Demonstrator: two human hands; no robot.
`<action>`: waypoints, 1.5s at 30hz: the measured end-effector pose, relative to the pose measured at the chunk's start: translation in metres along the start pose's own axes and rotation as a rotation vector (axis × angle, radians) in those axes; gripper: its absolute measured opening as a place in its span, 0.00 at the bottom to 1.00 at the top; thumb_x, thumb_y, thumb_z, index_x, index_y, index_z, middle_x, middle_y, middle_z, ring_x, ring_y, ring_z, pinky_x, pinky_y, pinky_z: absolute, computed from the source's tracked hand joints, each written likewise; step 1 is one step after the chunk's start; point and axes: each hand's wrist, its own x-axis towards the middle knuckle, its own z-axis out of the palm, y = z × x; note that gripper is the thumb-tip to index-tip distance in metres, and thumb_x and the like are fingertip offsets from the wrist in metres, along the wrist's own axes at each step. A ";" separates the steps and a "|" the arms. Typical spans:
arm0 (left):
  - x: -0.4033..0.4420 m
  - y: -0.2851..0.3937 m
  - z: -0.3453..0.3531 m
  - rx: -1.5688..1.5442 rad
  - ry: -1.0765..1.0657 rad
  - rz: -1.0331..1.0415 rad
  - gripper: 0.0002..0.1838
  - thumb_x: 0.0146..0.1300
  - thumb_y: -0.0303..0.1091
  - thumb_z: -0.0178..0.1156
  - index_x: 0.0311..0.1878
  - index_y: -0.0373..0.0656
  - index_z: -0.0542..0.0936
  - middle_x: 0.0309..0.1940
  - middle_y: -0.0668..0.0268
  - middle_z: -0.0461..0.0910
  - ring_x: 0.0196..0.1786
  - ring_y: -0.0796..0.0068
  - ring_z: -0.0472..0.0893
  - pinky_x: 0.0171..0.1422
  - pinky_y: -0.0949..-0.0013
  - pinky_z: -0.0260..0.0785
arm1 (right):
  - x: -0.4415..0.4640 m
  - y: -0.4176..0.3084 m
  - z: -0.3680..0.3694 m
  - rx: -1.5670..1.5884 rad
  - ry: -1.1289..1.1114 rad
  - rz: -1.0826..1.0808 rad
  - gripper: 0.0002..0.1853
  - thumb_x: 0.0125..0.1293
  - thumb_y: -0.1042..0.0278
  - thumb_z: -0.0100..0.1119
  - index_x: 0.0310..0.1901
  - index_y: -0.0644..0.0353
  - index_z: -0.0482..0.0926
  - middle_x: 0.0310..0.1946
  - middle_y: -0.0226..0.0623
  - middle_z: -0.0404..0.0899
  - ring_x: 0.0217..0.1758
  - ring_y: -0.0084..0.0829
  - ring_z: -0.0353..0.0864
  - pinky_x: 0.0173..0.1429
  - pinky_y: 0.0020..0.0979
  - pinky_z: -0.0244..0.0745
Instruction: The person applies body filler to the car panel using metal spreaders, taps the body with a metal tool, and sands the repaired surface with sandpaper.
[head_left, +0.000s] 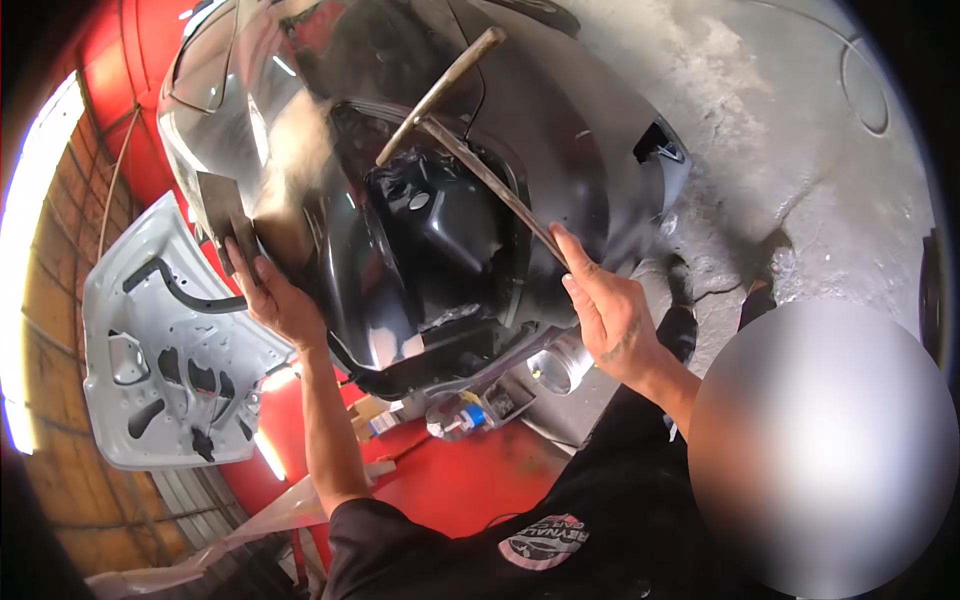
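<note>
My right hand [612,312] is closed round the end of a hammer's handle. The hammer [500,190] has a long, slim head and is held over the opening in the dark car body [570,150]. Its head is raised clear of the near panel edge as far as I can see. My left hand [278,298] grips a flat, dark metal plate [226,212] from below, fingers along its face. The plate lies at or close to the car's left-hand panel; contact cannot be made out. Black lining [445,225] shows inside the opening.
A grey panel with cut-outs [190,370] leans at the left by a red wall. Below the car's edge are a bucket [562,365], a small bin [505,398] and several supplies on red floor. Concrete floor [740,120] lies right. A blurred disc covers the lower right.
</note>
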 end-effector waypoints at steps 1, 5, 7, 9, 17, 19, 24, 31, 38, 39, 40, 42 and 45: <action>0.000 -0.003 0.001 -0.026 -0.009 -0.048 0.24 0.80 0.29 0.50 0.76 0.39 0.70 0.70 0.49 0.75 0.70 0.64 0.73 0.75 0.64 0.61 | 0.003 0.000 0.001 -0.009 0.011 -0.010 0.31 0.71 0.82 0.56 0.76 0.60 0.67 0.32 0.52 0.81 0.27 0.43 0.80 0.36 0.37 0.77; 0.000 -0.005 0.001 -0.031 -0.033 -0.078 0.24 0.80 0.28 0.50 0.76 0.37 0.69 0.71 0.50 0.73 0.70 0.64 0.73 0.74 0.65 0.61 | 0.007 0.010 0.008 -0.022 -0.004 -0.024 0.33 0.69 0.83 0.57 0.76 0.59 0.67 0.27 0.47 0.79 0.26 0.41 0.80 0.32 0.37 0.76; 0.000 -0.005 0.001 -0.020 -0.038 -0.053 0.24 0.80 0.27 0.50 0.76 0.37 0.69 0.72 0.50 0.72 0.71 0.64 0.72 0.75 0.64 0.61 | 0.004 0.019 0.017 -0.037 -0.037 -0.025 0.34 0.69 0.83 0.57 0.76 0.59 0.66 0.25 0.46 0.78 0.25 0.40 0.80 0.31 0.38 0.77; 0.000 -0.007 0.001 -0.044 -0.042 -0.068 0.24 0.79 0.27 0.50 0.76 0.37 0.69 0.74 0.50 0.70 0.72 0.63 0.70 0.75 0.64 0.60 | 0.002 0.021 0.018 -0.066 -0.119 0.023 0.32 0.69 0.83 0.56 0.75 0.63 0.67 0.37 0.48 0.79 0.30 0.42 0.83 0.35 0.37 0.79; 0.000 -0.010 0.000 -0.091 -0.051 -0.120 0.24 0.80 0.26 0.48 0.76 0.33 0.68 0.75 0.52 0.68 0.75 0.65 0.68 0.78 0.65 0.57 | 0.006 0.009 0.011 -0.016 0.090 -0.099 0.31 0.68 0.86 0.56 0.73 0.69 0.67 0.53 0.57 0.84 0.39 0.47 0.88 0.42 0.36 0.84; 0.001 -0.007 0.002 -0.099 -0.047 -0.128 0.24 0.80 0.26 0.48 0.76 0.33 0.68 0.75 0.52 0.68 0.76 0.65 0.67 0.78 0.65 0.57 | 0.005 0.010 0.009 -0.002 0.085 -0.086 0.30 0.69 0.87 0.55 0.73 0.71 0.66 0.64 0.59 0.77 0.45 0.51 0.89 0.46 0.35 0.85; 0.000 -0.009 0.000 -0.176 -0.052 -0.251 0.24 0.80 0.26 0.47 0.76 0.33 0.68 0.76 0.51 0.67 0.77 0.64 0.66 0.79 0.65 0.56 | -0.002 0.027 0.030 0.078 -0.123 0.085 0.31 0.69 0.86 0.55 0.74 0.68 0.66 0.61 0.59 0.80 0.46 0.50 0.89 0.47 0.36 0.85; 0.002 -0.008 0.002 -0.092 -0.048 -0.121 0.24 0.81 0.28 0.48 0.76 0.32 0.67 0.76 0.54 0.67 0.68 0.73 0.72 0.68 0.73 0.64 | 0.007 0.024 0.017 -0.009 0.049 -0.050 0.28 0.69 0.86 0.54 0.71 0.73 0.68 0.59 0.62 0.80 0.44 0.49 0.90 0.45 0.37 0.85; -0.003 -0.014 -0.001 -0.213 -0.043 -0.237 0.24 0.82 0.29 0.47 0.76 0.33 0.67 0.75 0.55 0.68 0.67 0.71 0.73 0.67 0.73 0.65 | 0.003 0.028 0.032 -0.065 0.089 -0.149 0.29 0.67 0.85 0.57 0.70 0.75 0.69 0.52 0.59 0.84 0.35 0.46 0.88 0.38 0.38 0.83; -0.002 -0.011 0.000 -0.203 -0.044 -0.228 0.24 0.82 0.29 0.47 0.76 0.33 0.67 0.75 0.55 0.68 0.67 0.71 0.73 0.68 0.72 0.65 | 0.000 0.033 0.038 -0.020 -0.057 0.000 0.32 0.66 0.85 0.58 0.74 0.65 0.68 0.37 0.52 0.85 0.30 0.43 0.85 0.34 0.38 0.80; -0.001 -0.008 0.001 -0.193 -0.045 -0.219 0.24 0.82 0.30 0.47 0.77 0.33 0.67 0.74 0.55 0.68 0.68 0.70 0.73 0.69 0.71 0.65 | -0.004 0.036 0.040 -0.003 -0.034 0.020 0.34 0.66 0.85 0.58 0.74 0.62 0.68 0.32 0.49 0.83 0.29 0.42 0.84 0.33 0.37 0.79; 0.001 -0.005 0.005 -0.168 -0.042 -0.129 0.24 0.82 0.30 0.47 0.77 0.33 0.66 0.74 0.55 0.68 0.68 0.69 0.73 0.71 0.69 0.65 | -0.003 0.041 0.037 -0.007 -0.017 0.013 0.34 0.66 0.86 0.58 0.75 0.60 0.68 0.29 0.48 0.81 0.28 0.41 0.84 0.32 0.37 0.79; 0.000 -0.009 0.003 -0.214 -0.059 -0.141 0.24 0.83 0.30 0.46 0.76 0.32 0.66 0.74 0.54 0.68 0.69 0.67 0.72 0.74 0.66 0.64 | -0.009 0.035 0.029 -0.039 0.006 -0.033 0.33 0.66 0.86 0.57 0.74 0.66 0.68 0.37 0.53 0.83 0.29 0.43 0.85 0.33 0.37 0.80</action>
